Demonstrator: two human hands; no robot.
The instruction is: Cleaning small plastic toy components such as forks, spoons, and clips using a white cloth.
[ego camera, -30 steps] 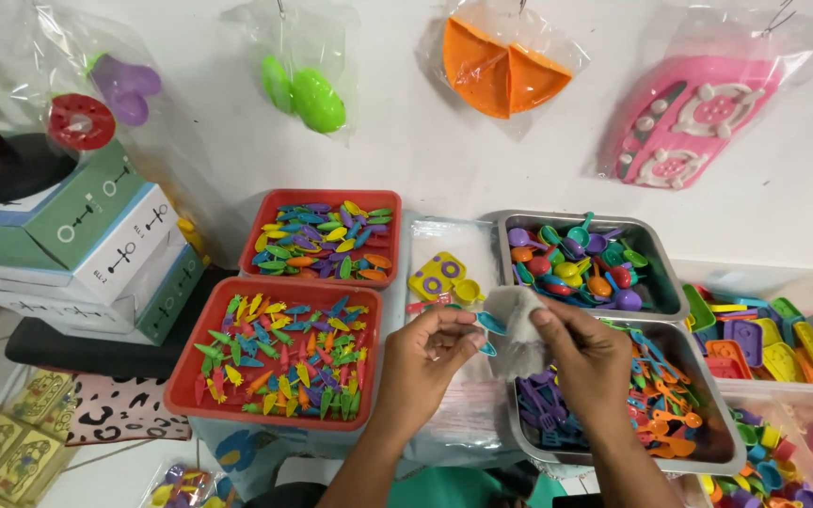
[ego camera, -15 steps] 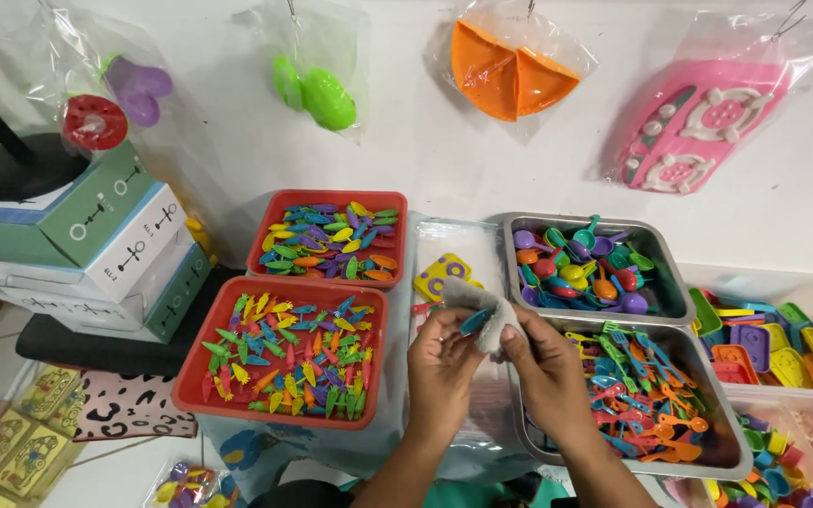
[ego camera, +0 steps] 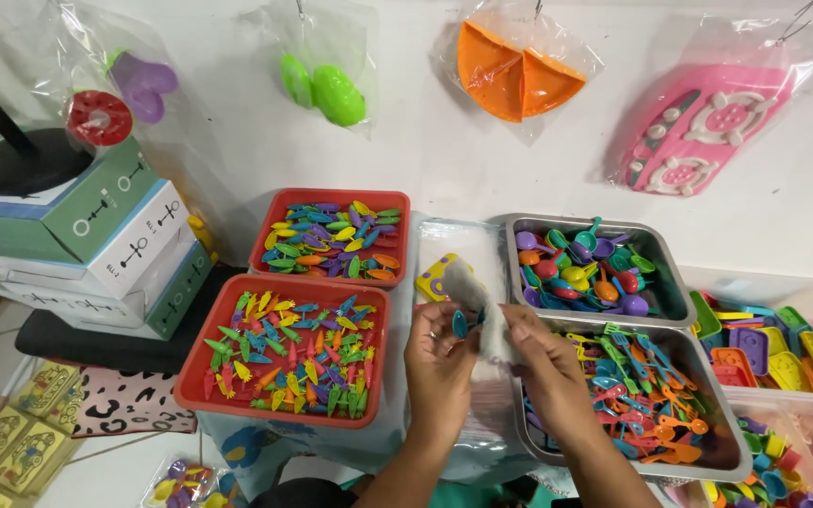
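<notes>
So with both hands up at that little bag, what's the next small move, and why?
Probably slide the teal piece fully into the small clear bag. The left hand pinches it at the bag's edge while the right hand holds the bag beside it, above the tray of forks.

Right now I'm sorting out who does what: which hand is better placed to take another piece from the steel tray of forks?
Probably the right hand: it is at the fork tray. The left hand pinches a small teal piece.
</notes>
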